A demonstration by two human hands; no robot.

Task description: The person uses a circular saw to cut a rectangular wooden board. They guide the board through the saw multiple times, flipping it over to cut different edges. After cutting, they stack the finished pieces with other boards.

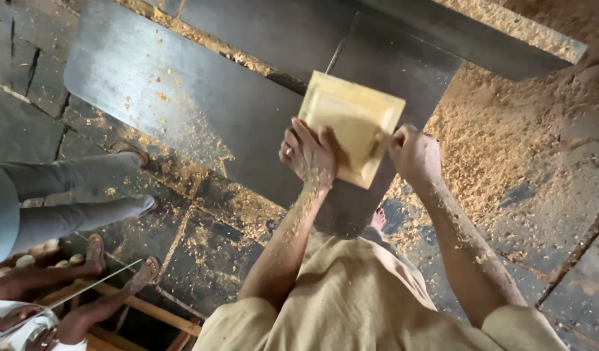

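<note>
A square, pale wooden panel (351, 123) with a raised border lies on the dark metal table of a woodworking machine (202, 97). My left hand (308, 155) presses on the panel's near left edge, fingers spread over it, a ring on one finger. On the panel's right edge, my right hand (414, 154) grips with fingers curled around the rim. Both forearms are dusted with sawdust.
Sawdust (501, 130) lies heaped on the stone floor to the right of the machine. At the left, another person's legs in grey trousers (65, 195) and sandalled feet (130, 151) stand close by. A further person's bare feet (95, 250) rest on wooden pieces at the lower left.
</note>
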